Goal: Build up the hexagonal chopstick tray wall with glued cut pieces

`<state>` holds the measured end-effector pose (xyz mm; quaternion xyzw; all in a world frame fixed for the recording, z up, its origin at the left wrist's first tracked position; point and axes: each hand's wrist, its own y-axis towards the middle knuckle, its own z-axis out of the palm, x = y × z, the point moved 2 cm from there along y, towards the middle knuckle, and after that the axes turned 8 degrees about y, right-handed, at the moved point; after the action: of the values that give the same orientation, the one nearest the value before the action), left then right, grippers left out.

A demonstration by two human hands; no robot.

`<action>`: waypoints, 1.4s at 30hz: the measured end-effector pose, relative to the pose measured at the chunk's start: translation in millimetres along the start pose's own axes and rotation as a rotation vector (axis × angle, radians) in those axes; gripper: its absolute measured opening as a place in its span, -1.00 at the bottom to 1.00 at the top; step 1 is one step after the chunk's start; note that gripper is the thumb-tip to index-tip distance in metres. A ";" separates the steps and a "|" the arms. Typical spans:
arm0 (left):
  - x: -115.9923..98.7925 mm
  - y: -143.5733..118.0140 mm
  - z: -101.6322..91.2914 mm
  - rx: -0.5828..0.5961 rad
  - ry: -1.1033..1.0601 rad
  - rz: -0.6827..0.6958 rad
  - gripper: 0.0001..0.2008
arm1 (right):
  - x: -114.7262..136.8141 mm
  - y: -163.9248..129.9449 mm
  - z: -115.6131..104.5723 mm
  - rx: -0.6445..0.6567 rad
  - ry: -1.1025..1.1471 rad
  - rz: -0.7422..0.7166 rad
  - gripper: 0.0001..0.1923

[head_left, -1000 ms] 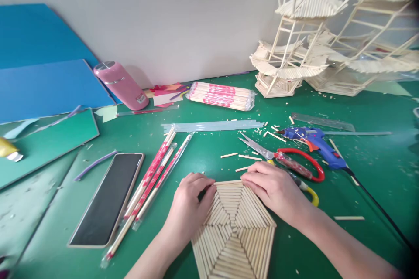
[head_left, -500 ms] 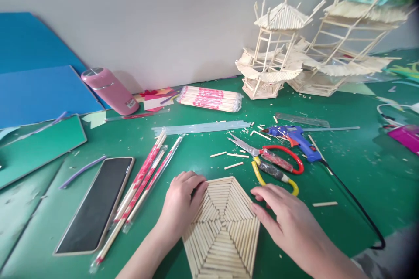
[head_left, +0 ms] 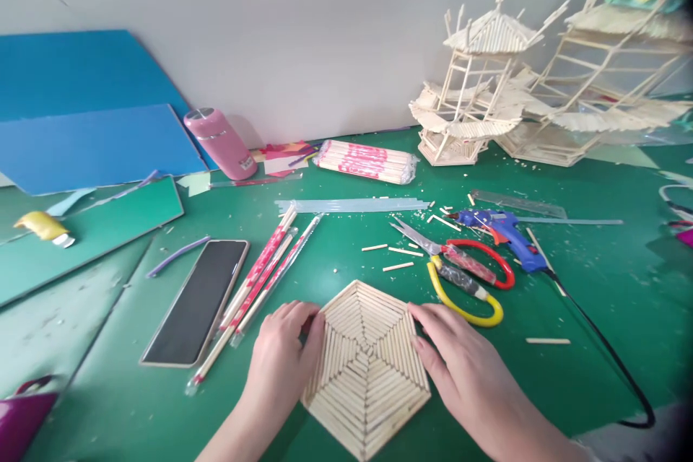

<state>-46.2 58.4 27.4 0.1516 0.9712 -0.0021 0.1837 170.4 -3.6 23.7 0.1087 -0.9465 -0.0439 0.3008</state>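
The hexagon panel (head_left: 367, 368) of glued wooden sticks lies flat on the green surface (head_left: 585, 289), and it now sits turned from where it lay a second ago, a corner pointing away from the person instead of a flat edge; this suggests it is being rotated to bring another side round. The left hand (head_left: 281, 357) rests against its left edge, fingers loosely curled, gripping nothing. The right hand (head_left: 452, 361) lies flat and open along the right edge. Just beyond are scissors (head_left: 452, 260), a glue gun (head_left: 501, 227) and loose stick pieces (head_left: 398, 266); a phone (head_left: 198, 299) lies to the left
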 end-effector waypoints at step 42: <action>-54.8 20.4 -33.1 0.009 -0.326 0.238 -0.82 | -4.8 36.5 -15.1 -0.248 0.694 0.106 -0.72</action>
<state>-3.4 63.8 78.9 0.2640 0.9038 -0.0093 0.3367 176.4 32.7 38.7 0.0305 -0.7800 -0.1032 0.6164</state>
